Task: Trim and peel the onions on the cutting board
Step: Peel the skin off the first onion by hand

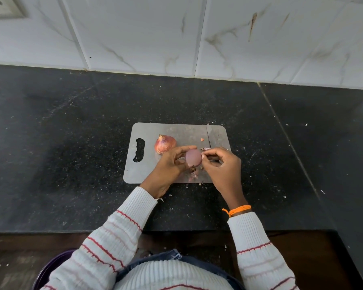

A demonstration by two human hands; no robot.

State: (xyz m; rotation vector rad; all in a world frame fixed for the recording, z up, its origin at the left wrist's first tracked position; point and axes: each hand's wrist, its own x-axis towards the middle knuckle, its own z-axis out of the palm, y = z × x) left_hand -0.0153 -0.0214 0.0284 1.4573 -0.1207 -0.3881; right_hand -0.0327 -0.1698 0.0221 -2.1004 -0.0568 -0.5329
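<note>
over the board (172, 130), on a dark desk (71, 143), the left hand (168, 166) cups a peeled onion (193, 157), fingers curled round it. right hand (220, 164) pinches at the onion's right edge, fingertips closed on a bit of skin. an unpeeled onion (165, 144) lies on the board beside the handle slot. a knife (209, 136) lies at the board's far right; peel scraps (194, 174) sit under the hands.
</note>
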